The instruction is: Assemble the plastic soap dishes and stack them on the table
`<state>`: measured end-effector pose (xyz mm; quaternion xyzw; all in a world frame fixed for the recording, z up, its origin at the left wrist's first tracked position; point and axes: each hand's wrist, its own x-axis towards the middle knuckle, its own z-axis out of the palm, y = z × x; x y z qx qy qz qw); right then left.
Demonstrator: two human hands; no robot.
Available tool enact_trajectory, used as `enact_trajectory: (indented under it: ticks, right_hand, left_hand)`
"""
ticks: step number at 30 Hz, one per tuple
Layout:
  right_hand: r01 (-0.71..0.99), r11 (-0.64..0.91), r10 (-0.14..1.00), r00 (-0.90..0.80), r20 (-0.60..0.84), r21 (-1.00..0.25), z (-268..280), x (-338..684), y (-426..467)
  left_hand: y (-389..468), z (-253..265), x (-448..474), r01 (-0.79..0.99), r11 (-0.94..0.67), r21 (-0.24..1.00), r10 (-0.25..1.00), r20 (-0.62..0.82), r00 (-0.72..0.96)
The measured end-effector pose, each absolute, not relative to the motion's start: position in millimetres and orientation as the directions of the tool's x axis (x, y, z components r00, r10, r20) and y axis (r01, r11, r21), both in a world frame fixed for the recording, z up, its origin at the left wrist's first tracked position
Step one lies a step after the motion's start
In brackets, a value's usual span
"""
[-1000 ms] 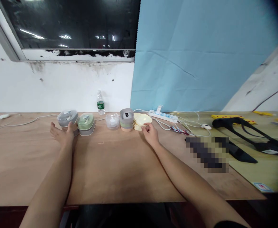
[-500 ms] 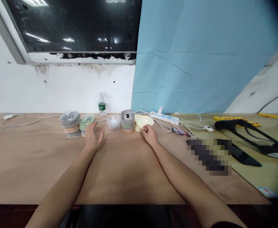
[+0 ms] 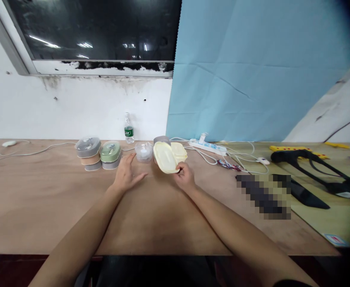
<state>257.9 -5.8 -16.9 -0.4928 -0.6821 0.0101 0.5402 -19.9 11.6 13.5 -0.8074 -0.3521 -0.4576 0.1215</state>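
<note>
A pale yellow, shallow oval tray (image 3: 165, 158), like a lunch box insert, is pinched at its lower right edge by my right hand (image 3: 186, 176). It is held tilted above the table and partly covers a grey container (image 3: 162, 139) behind it. More trays of the same yellow (image 3: 179, 151) are stacked just to the right. My left hand (image 3: 128, 174) holds nothing, its thumb and fingers apart, left of the raised tray. Beyond it is a small clear plastic tub (image 3: 143, 152), and on its left stands a green-lidded lunch box (image 3: 110, 154).
A taller stack of lunch boxes (image 3: 88, 154) stands at the left. Against the wall is a water bottle (image 3: 128, 129). A white power strip (image 3: 209, 147) with loose cables lies right of the trays. A black frame-like object (image 3: 315, 175) and yellow strips (image 3: 291, 151) lie far right.
My right hand has lifted one yellow tray off the stack and brought it left and nearer. My left hand has moved slightly right, away from the green-lidded box, its fingers spread.
</note>
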Motion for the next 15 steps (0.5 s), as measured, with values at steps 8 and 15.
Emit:
enact_trajectory:
  ticks: [8, 15]
  right_hand:
    - [0.541, 0.533, 0.799, -0.07, 0.597, -0.65, -16, 239, -17]
    - [0.597, 0.439, 0.885, -0.159, 0.437, -0.672, -8, 243, -9]
  left_hand:
    - [6, 17, -17, 0.664, -0.724, 0.183, 0.6, 0.643, 0.476]
    - [6, 19, -15, 0.732, -0.617, 0.288, 0.728, 0.562, 0.392]
